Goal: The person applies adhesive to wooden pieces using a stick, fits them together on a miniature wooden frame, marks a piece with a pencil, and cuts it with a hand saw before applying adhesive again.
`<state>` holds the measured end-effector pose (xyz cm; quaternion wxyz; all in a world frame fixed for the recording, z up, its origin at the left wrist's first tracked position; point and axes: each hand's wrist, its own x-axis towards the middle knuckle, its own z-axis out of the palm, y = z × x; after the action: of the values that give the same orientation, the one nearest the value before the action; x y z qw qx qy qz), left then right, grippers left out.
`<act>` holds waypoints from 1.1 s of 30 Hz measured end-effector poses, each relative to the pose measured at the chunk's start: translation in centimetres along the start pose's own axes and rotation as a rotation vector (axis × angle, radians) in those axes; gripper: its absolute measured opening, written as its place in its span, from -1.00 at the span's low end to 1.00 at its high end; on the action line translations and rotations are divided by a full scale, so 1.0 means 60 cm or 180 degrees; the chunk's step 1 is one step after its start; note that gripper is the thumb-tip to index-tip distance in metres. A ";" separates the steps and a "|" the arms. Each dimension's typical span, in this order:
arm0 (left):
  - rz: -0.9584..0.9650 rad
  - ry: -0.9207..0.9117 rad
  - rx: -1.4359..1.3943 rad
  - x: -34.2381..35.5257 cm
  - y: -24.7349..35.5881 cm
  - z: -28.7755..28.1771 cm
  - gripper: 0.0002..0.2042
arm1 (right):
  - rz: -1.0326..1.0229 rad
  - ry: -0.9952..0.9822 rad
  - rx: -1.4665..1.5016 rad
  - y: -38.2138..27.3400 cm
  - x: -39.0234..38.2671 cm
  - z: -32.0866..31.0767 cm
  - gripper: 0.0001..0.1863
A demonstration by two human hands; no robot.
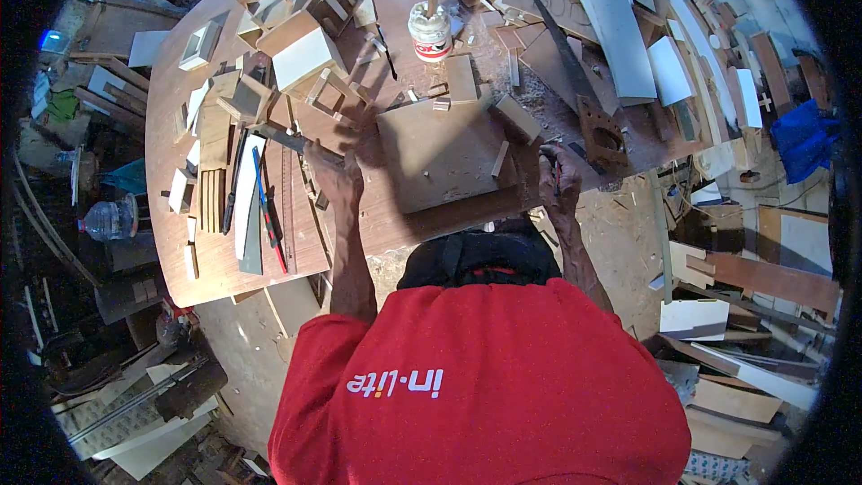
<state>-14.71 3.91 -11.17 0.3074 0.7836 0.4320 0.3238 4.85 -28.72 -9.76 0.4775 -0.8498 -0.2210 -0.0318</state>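
Note:
My left hand (338,181) is over the left-middle of the table, its fingertips blurred. A flat greyish strip (285,138) runs into it between thumb and fingers, reaching toward a small wooden frame (247,101). Close to the table's front edge, my right hand (560,181) is closed around a small dark tool (554,167) whose kind I cannot make out. Between the hands lies a square wooden board (440,157). On its right side rest a small wooden block (518,119) and a thin wooden piece (500,160).
A white tub (430,34) with a stick in it stands behind the board. Small wooden frames and a white-faced box (305,58) crowd the back left. A handsaw (561,40) lies at right, its wooden handle (603,133) near the edge. Blue and red pens (267,207) lie front left.

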 end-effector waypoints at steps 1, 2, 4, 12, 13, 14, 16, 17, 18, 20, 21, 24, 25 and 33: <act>-0.0196 0.0048 -0.0167 -0.019 0.015 -0.007 -0.25 | -0.0109 -0.0040 -0.0080 -0.001 0.003 0.000 -0.80; -0.0245 -0.0071 -0.0277 -0.038 0.029 -0.006 -0.32 | -0.0108 -0.0050 -0.0076 0.007 0.006 0.000 -0.80; 0.0525 -0.0128 0.0396 -0.068 -0.018 0.019 -0.41 | -0.0143 -0.0373 0.0037 0.023 0.014 0.009 -0.77; -0.0367 -0.1170 -0.0859 -0.190 0.152 0.114 -0.57 | -0.0628 -0.0510 0.0384 0.043 0.046 -0.016 -0.80; -0.0152 -0.1081 -0.0619 -0.200 0.164 0.125 -0.60 | -0.0653 -0.0541 0.0320 0.056 0.045 -0.024 -0.80; 0.0061 -0.0992 -0.0375 -0.209 0.174 0.133 -0.62 | -0.0679 -0.0571 0.0258 0.068 0.043 -0.030 -0.81; 0.0007 -0.0938 -0.0222 -0.220 0.188 0.147 -0.65 | -0.0666 -0.0622 0.0349 0.084 0.038 -0.040 -0.81; -0.0030 -0.0918 -0.0086 -0.223 0.194 0.152 -0.68 | -0.0632 -0.0643 0.0414 0.089 0.037 -0.045 -0.81; -0.0045 -0.0894 0.0119 -0.224 0.200 0.155 -0.68 | -0.0652 -0.0665 0.0445 0.094 0.037 -0.051 -0.81; -0.0293 -0.1028 0.0034 -0.224 0.227 0.150 -0.67 | -0.0717 -0.0794 0.0636 0.096 0.040 -0.067 -0.80; -0.0534 -0.1181 -0.0069 -0.224 0.235 0.149 -0.65 | -0.0722 -0.0801 0.0656 0.105 0.040 -0.068 -0.80; -0.0531 -0.0660 -0.0695 -0.233 0.186 0.173 -0.63 | -0.1003 -0.0800 0.0778 0.112 0.043 -0.070 -0.80; -0.0586 -0.0446 -0.1153 -0.235 0.184 0.174 -0.64 | -0.0997 -0.0868 0.0810 0.112 0.042 -0.073 -0.79; 0.0791 -0.0786 0.0639 -0.242 0.207 0.191 -0.61 | -0.1077 -0.0998 0.0951 0.138 0.035 -0.080 -0.77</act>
<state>-5.99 -16.57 -12.14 0.2362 0.8913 0.3211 0.2160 10.88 -35.65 -13.22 0.5454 -0.7155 -0.4333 0.0537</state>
